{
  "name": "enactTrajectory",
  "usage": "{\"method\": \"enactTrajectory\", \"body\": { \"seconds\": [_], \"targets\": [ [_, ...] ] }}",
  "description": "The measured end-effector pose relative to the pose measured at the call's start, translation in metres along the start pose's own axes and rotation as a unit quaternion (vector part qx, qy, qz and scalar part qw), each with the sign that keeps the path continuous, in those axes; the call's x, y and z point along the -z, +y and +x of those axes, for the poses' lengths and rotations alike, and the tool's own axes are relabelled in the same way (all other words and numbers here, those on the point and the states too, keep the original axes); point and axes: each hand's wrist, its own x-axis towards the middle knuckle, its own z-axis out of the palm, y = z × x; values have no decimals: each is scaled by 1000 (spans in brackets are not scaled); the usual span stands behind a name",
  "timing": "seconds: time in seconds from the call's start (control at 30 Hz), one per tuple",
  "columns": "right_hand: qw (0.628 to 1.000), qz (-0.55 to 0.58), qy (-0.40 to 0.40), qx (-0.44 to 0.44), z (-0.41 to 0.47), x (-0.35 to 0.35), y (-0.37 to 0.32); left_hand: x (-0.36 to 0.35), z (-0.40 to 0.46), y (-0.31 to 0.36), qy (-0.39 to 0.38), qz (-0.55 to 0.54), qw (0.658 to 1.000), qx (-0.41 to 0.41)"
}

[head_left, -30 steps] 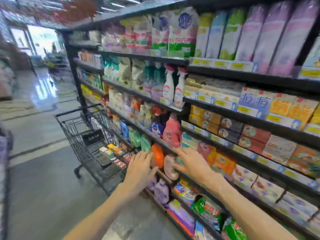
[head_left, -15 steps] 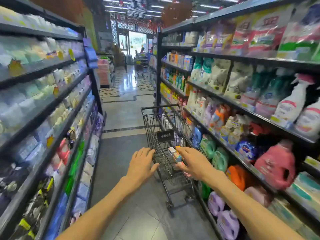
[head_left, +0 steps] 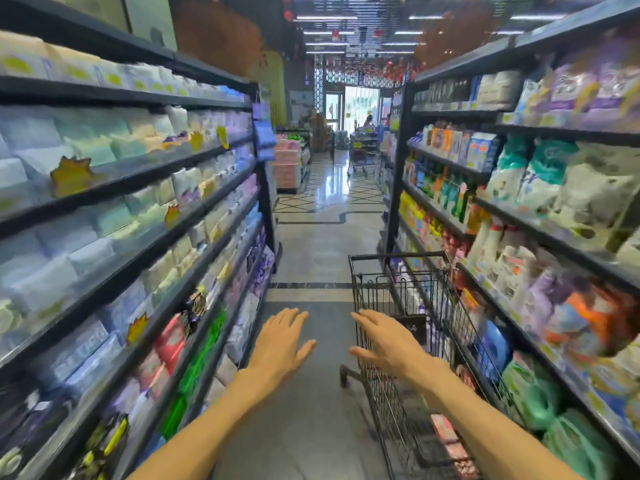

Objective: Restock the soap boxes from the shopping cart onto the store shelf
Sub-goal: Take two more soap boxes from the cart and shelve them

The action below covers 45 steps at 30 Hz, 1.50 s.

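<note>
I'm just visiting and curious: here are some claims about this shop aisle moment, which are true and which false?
1. Both hands hold nothing. True: the left hand and right hand are open, fingers spread.
2. The black wire shopping cart stands by the left shelves. False: it stands beside the right-hand shelf.
3. The right hand is in front of the cart. True.
4. The left hand grips the cart's rim. False: it is over the grey floor, apart from the cart.

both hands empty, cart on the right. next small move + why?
Probably lower the right hand into the shopping cart and grip a soap box. Both it and the left hand are open and hold nothing; the right one is already above the cart, while the left is over bare floor.
</note>
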Motion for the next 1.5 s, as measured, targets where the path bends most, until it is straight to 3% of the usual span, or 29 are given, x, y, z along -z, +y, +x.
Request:
{"method": "enactTrajectory", "body": {
  "seconds": [0.27,0.57,0.77,1.2,1.5],
  "targets": [
    [999,-24,-8,-38,101,-34,92,-68,142,-23,-28,-24,999,-36],
    [980,-46,2,-196,170,-64,201,-139,334,-14,-57,-76,974,-206],
    [943,-75,6,-324,161,-58,259,-189,416,38,-94,-106,927,-348],
    [825,5,17,-564,31,-109,345,-322,454,223,-197,-171,795,-547],
    [722,105,-33,-684,-33,-223,333,-453,395,264,-391,-93,718,-568]
  ]
}}
